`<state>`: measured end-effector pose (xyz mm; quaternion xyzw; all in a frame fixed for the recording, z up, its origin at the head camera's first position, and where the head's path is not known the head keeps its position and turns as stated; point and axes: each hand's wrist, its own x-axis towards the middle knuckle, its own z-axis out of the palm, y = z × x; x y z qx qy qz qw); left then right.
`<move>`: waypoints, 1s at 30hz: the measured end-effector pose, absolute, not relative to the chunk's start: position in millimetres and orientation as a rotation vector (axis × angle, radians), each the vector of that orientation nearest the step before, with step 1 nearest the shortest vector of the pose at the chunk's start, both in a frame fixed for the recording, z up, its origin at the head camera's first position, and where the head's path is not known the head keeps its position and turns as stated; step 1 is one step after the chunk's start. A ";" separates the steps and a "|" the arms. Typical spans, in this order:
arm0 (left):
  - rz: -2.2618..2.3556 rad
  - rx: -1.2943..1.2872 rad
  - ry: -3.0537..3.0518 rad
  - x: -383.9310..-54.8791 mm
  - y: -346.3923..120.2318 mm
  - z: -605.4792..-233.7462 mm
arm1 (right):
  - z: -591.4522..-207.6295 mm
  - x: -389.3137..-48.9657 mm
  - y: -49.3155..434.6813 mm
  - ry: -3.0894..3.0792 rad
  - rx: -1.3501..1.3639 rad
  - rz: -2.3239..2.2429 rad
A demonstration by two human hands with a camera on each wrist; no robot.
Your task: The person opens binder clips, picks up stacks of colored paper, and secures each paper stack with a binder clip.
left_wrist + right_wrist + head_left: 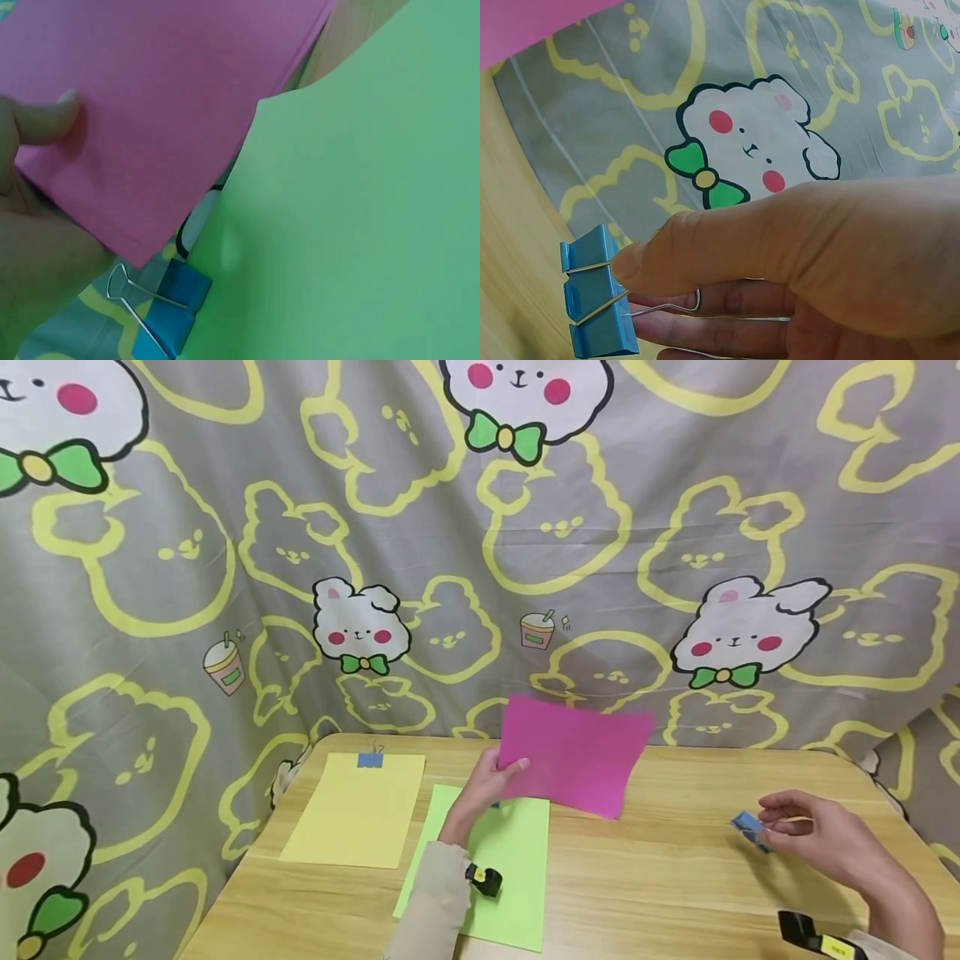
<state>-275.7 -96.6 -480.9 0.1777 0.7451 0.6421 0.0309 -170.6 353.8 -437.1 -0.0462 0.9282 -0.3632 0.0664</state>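
My left hand (487,781) pinches a pink sheet stack (573,756) by its left edge, thumb on top, in the head view. The stack is tilted up off the table, above the far end of a green sheet (502,868). A blue binder clip (174,307) grips the green sheet's edge, close under the left hand in the left wrist view. Over the right side of the table, my right hand (813,831) holds another blue binder clip (598,292) by its wire handles, between thumb and fingers. One handle lies against the thumb tip.
On the left of the wooden table (660,893) lies a yellow sheet (356,814) with a blue binder clip (370,760) at its top edge. A grey curtain (450,552) with rabbit prints hangs right behind the table's far edge.
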 end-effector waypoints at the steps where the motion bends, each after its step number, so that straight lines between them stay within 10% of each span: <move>1: 1.973 0.570 2.285 -275.0 -97.3 -480.9 | -437.1 -170.3 354.0 2.798 -0.140 -1.104; 30: 1.757 0.701 2.051 -267.8 -106.9 -490.1 | -430.1 -167.0 352.5 2.825 -0.142 -1.092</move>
